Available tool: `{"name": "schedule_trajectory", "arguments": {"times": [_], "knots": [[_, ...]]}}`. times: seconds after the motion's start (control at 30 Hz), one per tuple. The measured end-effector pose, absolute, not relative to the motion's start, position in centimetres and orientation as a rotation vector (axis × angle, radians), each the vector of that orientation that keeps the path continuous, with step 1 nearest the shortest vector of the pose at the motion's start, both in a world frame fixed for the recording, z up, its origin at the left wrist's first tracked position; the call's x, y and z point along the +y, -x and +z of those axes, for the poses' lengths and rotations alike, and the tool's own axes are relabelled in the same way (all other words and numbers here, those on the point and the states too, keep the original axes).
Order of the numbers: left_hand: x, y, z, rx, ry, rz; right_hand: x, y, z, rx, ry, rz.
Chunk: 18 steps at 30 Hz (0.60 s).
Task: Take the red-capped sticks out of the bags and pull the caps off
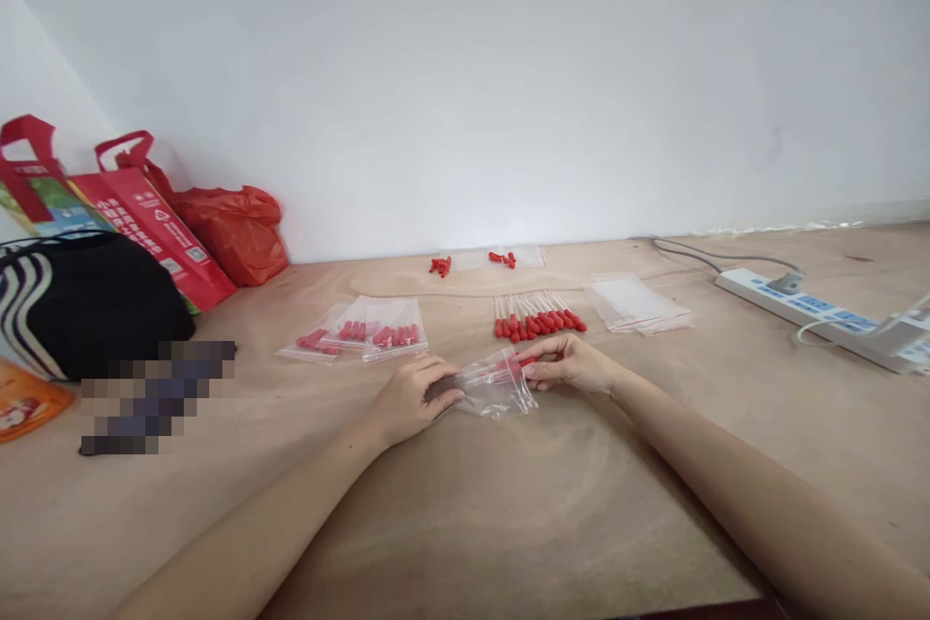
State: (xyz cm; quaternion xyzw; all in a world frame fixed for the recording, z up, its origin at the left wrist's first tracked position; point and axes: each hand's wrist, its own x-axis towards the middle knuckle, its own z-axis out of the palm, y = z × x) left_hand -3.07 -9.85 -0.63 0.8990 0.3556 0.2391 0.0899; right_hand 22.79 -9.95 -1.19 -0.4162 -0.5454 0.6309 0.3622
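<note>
A small clear zip bag (495,395) is pinched at its left end by my left hand (416,399), fingers closed. My right hand (571,364) is closed at the bag's opening on a thin stick with a red tip (521,361). The stick's shaft seems to lie within the bag; how many sticks are there I cannot tell. Just beyond, a row of white sticks with red tips (542,322) lies on the table. Filled zip bags (393,333) with red tips showing lie to the left, overlapping. A stack of flat, clear bags (634,302) lies to the right.
Small red pieces (440,266) and more plastic bags (534,257) lie near the wall. A white power strip (821,315) with cables is at right. Red shopping bags (156,223), a black striped bag (94,305) and an orange packet (29,399) stand or lie at left.
</note>
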Motion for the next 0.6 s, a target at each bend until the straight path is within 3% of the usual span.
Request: {"name": "schedule_trajectory", "arguments": {"times": [0.4,0.6], "knots": [[-9.7,3.3,-0.7,1.042,-2.659,0.696,-8.3,-29.8,0.8,-1.105,1.085,1.465],[-10.1,3.2,-0.1,1.050,-2.592,0.763,-7.9,-27.4,-0.1,-1.003,1.035,1.220]]}}
